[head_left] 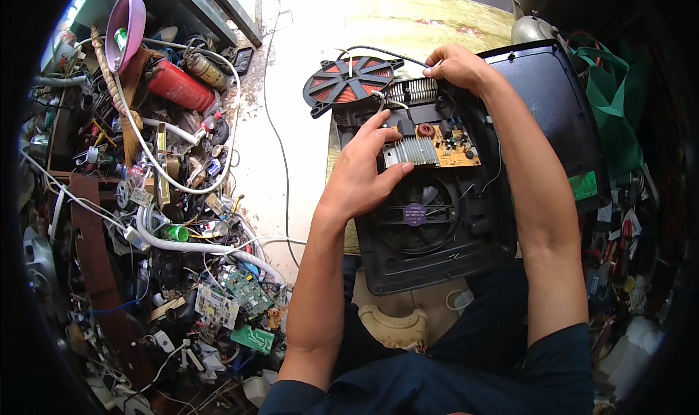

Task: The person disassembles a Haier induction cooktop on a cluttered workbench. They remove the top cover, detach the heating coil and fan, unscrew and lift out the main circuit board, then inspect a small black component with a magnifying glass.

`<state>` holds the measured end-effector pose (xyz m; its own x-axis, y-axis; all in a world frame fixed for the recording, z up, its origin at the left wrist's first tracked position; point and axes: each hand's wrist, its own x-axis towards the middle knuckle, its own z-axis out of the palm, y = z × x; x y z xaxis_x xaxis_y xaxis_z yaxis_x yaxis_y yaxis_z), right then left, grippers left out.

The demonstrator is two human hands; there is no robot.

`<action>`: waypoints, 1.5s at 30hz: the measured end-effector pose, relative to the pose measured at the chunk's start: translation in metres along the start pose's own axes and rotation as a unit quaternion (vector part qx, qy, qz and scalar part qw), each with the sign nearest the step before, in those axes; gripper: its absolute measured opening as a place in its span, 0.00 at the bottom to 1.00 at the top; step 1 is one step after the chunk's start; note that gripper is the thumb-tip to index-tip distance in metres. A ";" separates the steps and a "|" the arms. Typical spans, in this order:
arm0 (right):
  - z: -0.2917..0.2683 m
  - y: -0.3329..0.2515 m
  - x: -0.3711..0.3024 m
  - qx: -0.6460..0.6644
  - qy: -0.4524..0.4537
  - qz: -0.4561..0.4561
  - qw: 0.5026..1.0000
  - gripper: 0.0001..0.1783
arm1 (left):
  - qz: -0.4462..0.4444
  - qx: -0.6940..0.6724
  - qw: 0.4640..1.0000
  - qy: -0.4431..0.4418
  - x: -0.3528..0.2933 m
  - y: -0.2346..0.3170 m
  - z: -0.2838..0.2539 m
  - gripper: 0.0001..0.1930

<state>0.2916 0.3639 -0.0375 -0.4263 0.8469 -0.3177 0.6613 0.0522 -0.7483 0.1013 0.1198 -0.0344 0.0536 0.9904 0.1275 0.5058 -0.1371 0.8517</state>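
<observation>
Housing: while its near end overhangs the desk (408,22) at the near edge, one open black housing (437,273) lies at the desk's near-left corner.
Inside it: one fan (413,215) toward the near end; one tan circuit board (460,151) beyond it, bearing one silver finned heat sink (413,151).
Coil: one, round, copper-coloured with black spokes (348,81); at the housing's far-left corner, reaching past the desk's left edge.
Panel: one, dark, flat (535,98); right of the housing, toward the desk's right edge.
Hands: two.
Left hand (362,164): palm down, thumb and fingers spread about the heat sink's left end; gripping or merely resting, cannot tell.
Right hand (460,67): reached further out, fingers bent at the housing's far-right corner, beside one black cable (393,54); pinch on it, cannot tell.
Forearms: left rises steeply; right slants inward over the panel's left side.
Floor, left: three loose circuit boards (251,291) among mixed scrap.
</observation>
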 end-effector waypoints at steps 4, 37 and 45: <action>0.004 0.003 0.002 0.047 0.026 0.007 0.999 0.14 | 0.007 -0.004 1.000 0.006 0.001 0.006 0.000 0.24; -0.126 -0.150 -0.056 0.504 -0.150 -0.294 0.798 0.08 | 0.169 -0.170 0.969 0.054 0.052 0.112 -0.130 0.26; -0.102 -0.141 -0.197 0.425 0.070 -0.211 0.877 0.11 | 0.130 -0.296 0.946 0.023 -0.023 0.175 -0.107 0.24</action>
<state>0.3446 0.2438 0.1900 -0.4036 0.9067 0.1226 -0.2623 0.0138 -0.9649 0.0963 0.0707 0.1662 0.0656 0.9221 0.3814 -0.0906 -0.3751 0.9225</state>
